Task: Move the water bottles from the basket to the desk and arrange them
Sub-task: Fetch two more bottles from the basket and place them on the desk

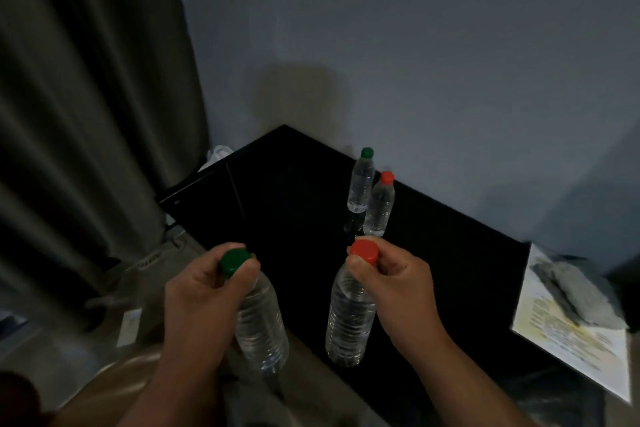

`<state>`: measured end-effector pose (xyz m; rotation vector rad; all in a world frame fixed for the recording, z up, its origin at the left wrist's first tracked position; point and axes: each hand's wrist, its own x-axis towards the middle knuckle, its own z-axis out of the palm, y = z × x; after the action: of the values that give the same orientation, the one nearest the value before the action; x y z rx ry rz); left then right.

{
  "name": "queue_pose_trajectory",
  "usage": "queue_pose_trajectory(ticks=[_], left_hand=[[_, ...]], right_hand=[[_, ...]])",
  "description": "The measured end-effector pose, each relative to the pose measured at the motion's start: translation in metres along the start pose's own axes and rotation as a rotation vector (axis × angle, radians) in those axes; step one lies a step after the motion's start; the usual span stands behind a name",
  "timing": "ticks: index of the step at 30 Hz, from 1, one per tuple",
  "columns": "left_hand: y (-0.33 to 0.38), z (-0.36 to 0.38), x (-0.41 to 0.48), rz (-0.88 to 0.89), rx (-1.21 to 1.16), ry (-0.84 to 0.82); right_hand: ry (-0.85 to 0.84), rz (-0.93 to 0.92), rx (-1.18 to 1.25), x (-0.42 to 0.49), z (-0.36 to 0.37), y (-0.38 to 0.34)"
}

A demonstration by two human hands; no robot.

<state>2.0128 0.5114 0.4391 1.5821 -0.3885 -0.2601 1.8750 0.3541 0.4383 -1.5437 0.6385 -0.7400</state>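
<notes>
1. Left grip (204,284): curls round the cap end of the held green-capped bottle (259,326); carries it upright, just off the near-left edge of the counter (277,184).
2. Right grip (391,281): pinches the held red-capped bottle (349,319) at its cap, above the counter's near edge; holds it by the top, probably to set the base down flat.
3. Standing green-capped bottle (362,184) and standing red-capped bottle (379,208): upright at the counter's far side, close together, contact uncertain; probably the start of a row.
4. Printed sheet (571,333): lies at the counter's right end.
</notes>
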Motion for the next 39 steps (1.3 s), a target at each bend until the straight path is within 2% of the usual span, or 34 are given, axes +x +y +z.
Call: queue_pose_trajectory(ticks=[9, 15, 23, 26, 32, 39], left_hand=[[-0.004, 0.061, 0.096, 0.053, -0.014, -0.212], [-0.017, 0.113, 0.159, 0.006, -0.084, -0.418], [-0.038, 0.166, 0.245, 0.064, -0.146, -0.764], [-0.052, 0.176, 0.268, 0.082, -0.108, -0.825], [-0.072, 0.184, 0.288, 0.066, -0.072, -0.968], [-0.094, 0.209, 0.288, 0.037, -0.117, -0.994]], right_hand=[[0.19, 0.002, -0.012, 0.062, -0.023, -0.006], [0.384, -0.004, 0.002, 0.092, -0.028, -0.013], [0.684, 0.072, -0.086, 0.138, -0.007, 0.006], [0.776, 0.09, -0.077, 0.147, 0.004, 0.014], [0.803, 0.119, -0.096, 0.152, 0.014, 0.031], [0.856, 0.1, -0.084, 0.157, 0.0, 0.07]])
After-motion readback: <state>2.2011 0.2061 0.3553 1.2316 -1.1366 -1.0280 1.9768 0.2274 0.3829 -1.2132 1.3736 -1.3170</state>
